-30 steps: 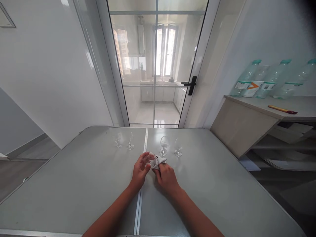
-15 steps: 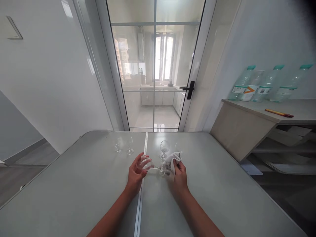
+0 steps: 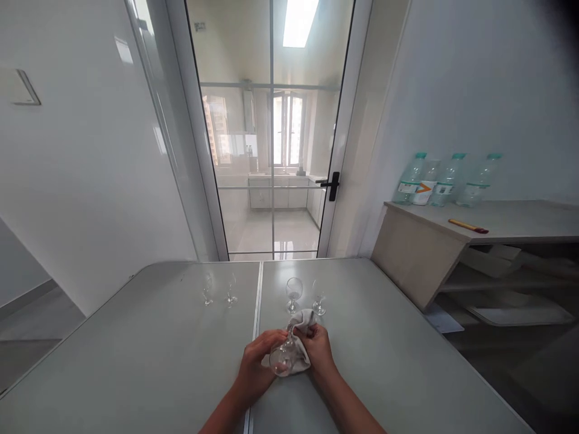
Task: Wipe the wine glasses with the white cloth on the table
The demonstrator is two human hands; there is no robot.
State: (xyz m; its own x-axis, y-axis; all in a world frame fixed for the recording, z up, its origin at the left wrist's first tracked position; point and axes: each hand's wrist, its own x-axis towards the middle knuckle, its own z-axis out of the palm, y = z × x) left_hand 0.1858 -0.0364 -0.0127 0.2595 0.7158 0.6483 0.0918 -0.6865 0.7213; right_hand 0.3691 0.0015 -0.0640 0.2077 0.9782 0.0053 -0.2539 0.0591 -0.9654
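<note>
A clear stemmed glass is tilted with its bowl toward me, low over the table's middle seam. My left hand is closed around its bowl. In my right hand is a pale grey cloth, bunched up and pressed against the foot and stem of that glass, so the foot is partly hidden. Just beyond my hands, a round-bowled stemmed glass stands upright, with another stemmed glass to its right.
Left of the seam, two more stemmed glasses, one nearer the seam and one farther left, stand on the grey table. Plastic bottles and a yellow-red stick-shaped packet rest on a wooden shelf unit. A glass door is behind the table.
The view has tipped upward. The held glass has swung from lying sideways to bowl-toward-me, and my right hand has brought the cloth in around its foot and stem.
</note>
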